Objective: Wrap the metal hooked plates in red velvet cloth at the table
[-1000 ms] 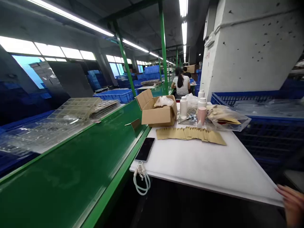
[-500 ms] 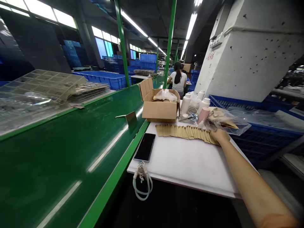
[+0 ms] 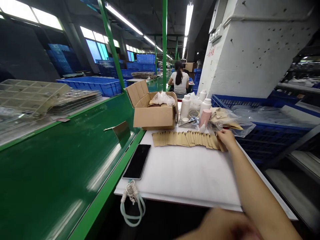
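Observation:
Overlapping flat brown kraft paper envelopes [image 3: 183,138] lie in a fanned row across the white tabletop [image 3: 185,173]. At the row's right end my right hand [image 3: 226,139] has thumb and fingers closed on the last brown envelope [image 3: 220,144]. My left hand [image 3: 220,225] shows low at the bottom edge, in front of the table and near my right forearm. Motion smears it, and its fingers cannot be made out clearly. Left of the row lies a dark phone [image 3: 137,161], its pale cord strap [image 3: 132,203] hanging over the table's front edge.
Behind the row stand an open cardboard box [image 3: 155,117], white bottles [image 3: 185,106], a pink bottle [image 3: 205,118] and a plastic bag of brown paper [image 3: 226,120]. A green conveyor [image 3: 72,160] runs along the left. Blue crates [image 3: 270,133] stand right. A person [image 3: 180,81] sits ahead.
The view has swung a little right, shifting the scene left. My left hand has entered at the bottom. My right hand stays at the row's right end.

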The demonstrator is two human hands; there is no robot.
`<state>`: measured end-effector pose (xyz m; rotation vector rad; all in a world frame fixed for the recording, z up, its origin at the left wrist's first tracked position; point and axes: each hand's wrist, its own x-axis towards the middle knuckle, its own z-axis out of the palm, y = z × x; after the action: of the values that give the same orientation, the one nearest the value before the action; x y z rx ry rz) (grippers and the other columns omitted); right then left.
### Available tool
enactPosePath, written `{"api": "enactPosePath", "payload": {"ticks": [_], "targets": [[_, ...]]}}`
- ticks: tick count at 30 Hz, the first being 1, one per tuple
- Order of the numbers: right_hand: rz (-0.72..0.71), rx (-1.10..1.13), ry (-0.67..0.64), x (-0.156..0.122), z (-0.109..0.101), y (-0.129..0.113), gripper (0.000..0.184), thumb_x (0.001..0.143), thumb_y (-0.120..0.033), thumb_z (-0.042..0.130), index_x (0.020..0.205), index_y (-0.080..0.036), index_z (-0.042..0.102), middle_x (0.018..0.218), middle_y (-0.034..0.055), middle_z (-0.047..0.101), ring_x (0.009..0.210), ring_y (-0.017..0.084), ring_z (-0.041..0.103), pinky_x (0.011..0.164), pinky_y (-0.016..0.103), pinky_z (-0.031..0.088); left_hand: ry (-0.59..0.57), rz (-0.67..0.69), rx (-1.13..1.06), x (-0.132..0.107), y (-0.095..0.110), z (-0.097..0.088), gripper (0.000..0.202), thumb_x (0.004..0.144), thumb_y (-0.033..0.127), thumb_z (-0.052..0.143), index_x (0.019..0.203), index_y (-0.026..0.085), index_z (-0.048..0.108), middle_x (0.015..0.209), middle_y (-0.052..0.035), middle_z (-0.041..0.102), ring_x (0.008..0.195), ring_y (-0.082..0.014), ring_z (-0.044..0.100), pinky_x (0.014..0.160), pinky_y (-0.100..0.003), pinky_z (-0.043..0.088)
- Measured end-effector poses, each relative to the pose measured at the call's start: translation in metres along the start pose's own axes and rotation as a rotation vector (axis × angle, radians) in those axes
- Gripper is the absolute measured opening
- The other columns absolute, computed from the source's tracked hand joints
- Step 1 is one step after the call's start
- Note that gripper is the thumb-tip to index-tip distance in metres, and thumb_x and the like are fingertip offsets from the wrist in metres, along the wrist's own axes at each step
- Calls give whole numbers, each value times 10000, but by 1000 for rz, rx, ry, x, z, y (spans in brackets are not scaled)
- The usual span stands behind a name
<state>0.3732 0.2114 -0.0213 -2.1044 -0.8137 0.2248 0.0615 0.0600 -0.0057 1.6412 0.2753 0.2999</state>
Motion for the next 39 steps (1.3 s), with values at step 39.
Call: {"api": "enactPosePath", "payload": {"ticks": [39], "targets": [[9,666,-176,-56,41,-58,217,656,-325,639,633,-180,479,527,-40,502,384,59,400,324,174,345,732,126,-587,146,-27,-194,309,611,291,732,627,158,454,655,7,546,652,-112,561,714,-306,545]]}}
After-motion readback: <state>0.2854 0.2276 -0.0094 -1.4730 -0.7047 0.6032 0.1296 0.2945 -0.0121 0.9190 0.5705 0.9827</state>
